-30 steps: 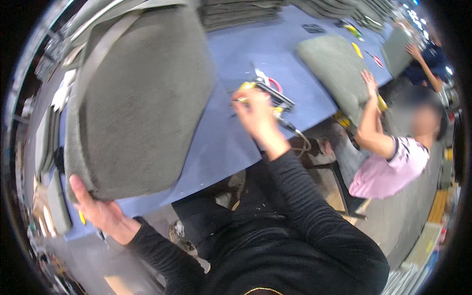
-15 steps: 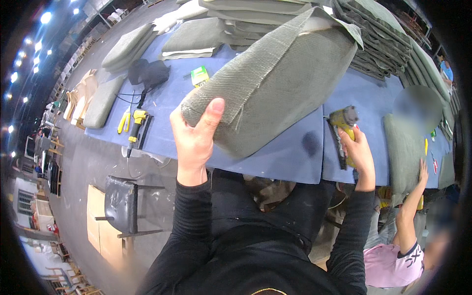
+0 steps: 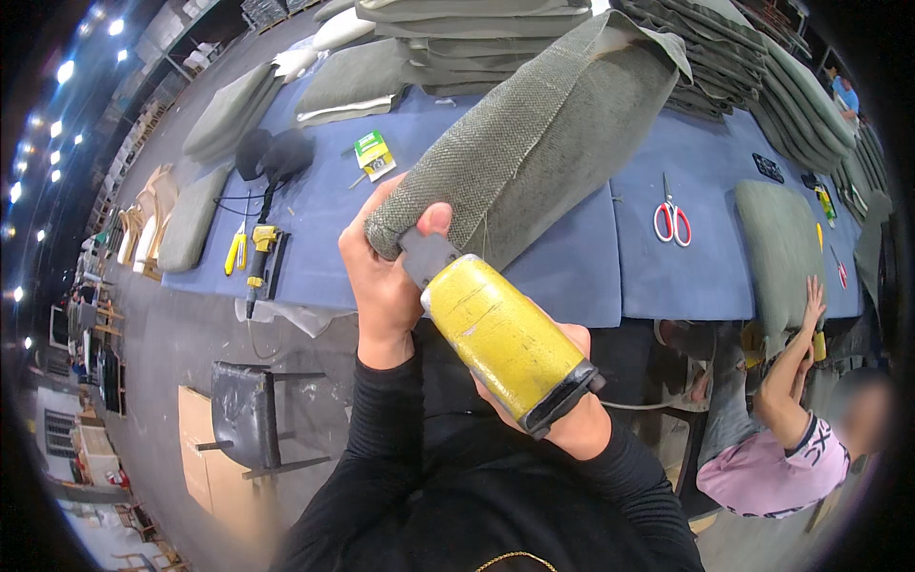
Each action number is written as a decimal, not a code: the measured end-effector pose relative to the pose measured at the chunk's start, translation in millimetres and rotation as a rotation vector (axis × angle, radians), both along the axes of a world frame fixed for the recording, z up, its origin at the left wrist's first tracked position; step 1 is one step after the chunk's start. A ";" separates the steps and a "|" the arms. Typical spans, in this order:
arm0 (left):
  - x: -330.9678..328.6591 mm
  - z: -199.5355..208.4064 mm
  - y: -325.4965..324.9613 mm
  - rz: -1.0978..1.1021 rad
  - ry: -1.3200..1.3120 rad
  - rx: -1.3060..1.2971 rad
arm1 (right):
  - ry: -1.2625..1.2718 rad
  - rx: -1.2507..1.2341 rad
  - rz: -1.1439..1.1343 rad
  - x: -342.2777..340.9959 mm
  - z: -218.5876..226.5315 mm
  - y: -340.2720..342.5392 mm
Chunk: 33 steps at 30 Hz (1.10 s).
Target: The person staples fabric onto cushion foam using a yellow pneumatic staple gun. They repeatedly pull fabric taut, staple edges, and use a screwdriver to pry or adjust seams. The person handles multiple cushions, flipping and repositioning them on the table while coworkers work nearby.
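A grey-green fabric cushion (image 3: 572, 143) is tilted up over the blue-covered table, its near-left corner gripped by my left hand (image 3: 386, 286). Folded fabric wraps that corner, with my thumb pressing beside it. In my right hand (image 3: 562, 410) is a yellow pneumatic staple gun (image 3: 510, 338), and its dark nose meets the cushion's corner next to my left thumb. The tool's body hides most of my right fingers. Red-handled scissors (image 3: 672, 224) lie on the table to the right of the cushion.
On the table's left are a second yellow staple gun (image 3: 259, 262), a yellow cutter (image 3: 235, 250), a green-yellow box (image 3: 374, 155) and a black cloth-like item (image 3: 276, 153). Cushion stacks (image 3: 467, 43) line the back. At right, a co-worker in pink (image 3: 777, 467) touches another cushion (image 3: 782, 248).
My right hand has lifted the staple gun from the table's right side and brought its nose against the cushion corner. The scissors have come into view. The cushion shifted slightly.
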<state>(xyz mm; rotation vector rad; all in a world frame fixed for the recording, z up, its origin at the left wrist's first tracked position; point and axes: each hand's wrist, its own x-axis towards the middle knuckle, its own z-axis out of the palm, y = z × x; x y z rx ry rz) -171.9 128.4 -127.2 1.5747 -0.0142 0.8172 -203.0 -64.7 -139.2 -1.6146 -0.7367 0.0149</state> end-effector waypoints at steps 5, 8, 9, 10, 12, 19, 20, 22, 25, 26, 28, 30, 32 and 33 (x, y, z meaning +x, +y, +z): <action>2.9 -6.9 0.8 -0.092 -0.056 -0.015 | -0.168 0.091 -0.071 -2.8 -2.6 2.4; -1.3 -1.0 -1.8 -0.082 -0.013 0.045 | -0.150 0.032 -0.057 -7.4 -5.0 -2.2; -1.8 -1.4 -2.3 -0.094 -0.021 0.036 | -0.162 -0.007 -0.071 -10.2 -6.2 -3.8; -2.1 -1.9 -2.8 -0.106 -0.029 0.027 | -0.176 -0.045 -0.086 -12.4 -7.3 -5.7; -2.9 -2.5 -2.7 -0.120 -0.041 0.019 | -0.277 -0.116 -0.136 -14.0 -7.9 -7.9; -2.6 -1.7 -5.3 -0.120 -0.037 0.028 | -0.399 -0.097 -0.123 -7.6 -5.8 -11.7; -4.0 0.6 -6.8 -0.117 -0.004 0.016 | -0.393 -0.094 -0.115 -7.1 -4.2 -13.3; -6.7 0.4 -6.4 -0.131 0.001 0.012 | -0.348 -0.059 -0.066 -5.8 -6.9 -16.6; -17.5 7.1 -11.4 -0.109 0.061 0.013 | -0.291 -0.039 0.013 -4.2 -10.9 -19.7; -22.7 11.2 -12.8 -0.094 0.089 0.015 | -0.305 -0.085 0.008 -8.3 -8.0 -19.1; -26.3 20.7 -7.0 -0.140 0.159 0.077 | -0.333 -0.169 0.002 -9.3 -2.7 -21.8; -27.3 27.8 -3.8 -0.161 0.234 0.139 | -0.348 -0.218 0.020 -3.6 0.0 -25.5; -28.6 33.4 -1.1 -0.155 0.312 0.201 | -0.344 -0.244 0.046 0.5 2.9 -30.7; -29.7 34.1 -0.6 -0.151 0.307 0.230 | -0.322 -0.245 0.051 -0.2 4.2 -33.2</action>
